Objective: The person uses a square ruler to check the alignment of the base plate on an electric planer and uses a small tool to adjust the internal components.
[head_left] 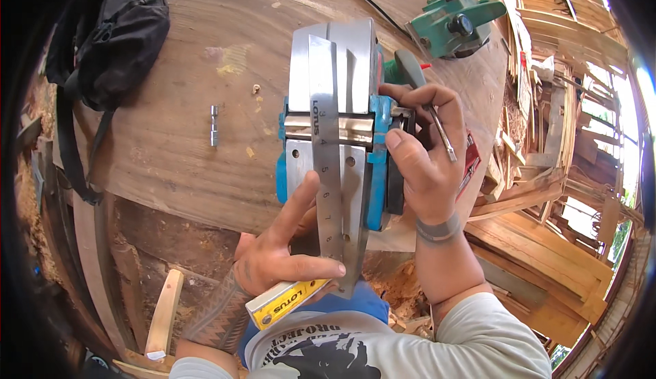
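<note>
An upturned blue electric planer shows its silver sole and cutter gap. A steel try square's blade lies lengthwise across the sole, its yellow stock below. My left hand grips the square near the stock, index finger extended along the blade. Curled round the planer's right side, my right hand has its thumb on the blue body and a slim metal wrench held among its fingers. A red item is partly hidden behind that hand.
On the wooden tabletop are a black bag, a small metal socket, a green planer and another green-grey tool, partly hidden. Stacked lumber fills the right side; loose wood pieces stand at lower left.
</note>
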The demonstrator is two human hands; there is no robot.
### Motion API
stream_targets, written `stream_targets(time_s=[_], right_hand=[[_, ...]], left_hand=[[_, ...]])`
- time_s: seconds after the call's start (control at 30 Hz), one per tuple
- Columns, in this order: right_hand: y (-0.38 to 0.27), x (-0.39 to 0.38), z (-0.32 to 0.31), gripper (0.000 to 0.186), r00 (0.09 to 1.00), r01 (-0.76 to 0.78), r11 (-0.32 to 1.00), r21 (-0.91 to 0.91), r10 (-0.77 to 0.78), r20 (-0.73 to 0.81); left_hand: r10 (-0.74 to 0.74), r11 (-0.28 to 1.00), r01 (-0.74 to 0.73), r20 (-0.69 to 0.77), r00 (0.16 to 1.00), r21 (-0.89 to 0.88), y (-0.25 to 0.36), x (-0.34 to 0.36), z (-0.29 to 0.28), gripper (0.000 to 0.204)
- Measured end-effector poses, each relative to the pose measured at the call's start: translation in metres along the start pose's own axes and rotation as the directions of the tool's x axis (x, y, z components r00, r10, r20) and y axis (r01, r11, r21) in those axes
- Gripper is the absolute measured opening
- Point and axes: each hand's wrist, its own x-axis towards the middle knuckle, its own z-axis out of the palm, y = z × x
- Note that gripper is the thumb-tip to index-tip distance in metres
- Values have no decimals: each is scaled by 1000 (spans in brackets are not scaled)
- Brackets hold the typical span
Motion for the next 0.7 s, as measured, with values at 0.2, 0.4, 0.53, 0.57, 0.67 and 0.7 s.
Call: stream_targets(time_s=[0.2, 0.4, 0.53, 0.57, 0.67, 0.7], right_hand=[[3, -2, 5, 56, 999, -44, 987, 154, 39, 36], [2, 5, -1, 55, 997, -31, 996, 82, 26, 68], [3, 4, -3, 59, 992, 6, 999, 47, -11, 125], [5, 4, -4, 61, 990, 0, 998, 65, -10, 141], [9, 5, -7, 66, 983, 14, 996, 84, -29, 180], [9, 5, -7, 66, 982, 24, 997, 74, -37, 184]], left_hand=[[-200, 963, 193, -18, 980, -187, 6, -13, 4, 39], [-360, 896, 344, -5, 933, -281, 21, 2, 2, 46], [-614, 681, 543, 21, 789, -492, 30, 12, 3, 57], [-605, 683, 531, 18, 796, -501, 30, 14, 3, 62], [-585, 688, 506, 15, 811, -521, 27, 15, 4, 76], [-581, 688, 500, 14, 814, -525, 27, 16, 4, 81]])
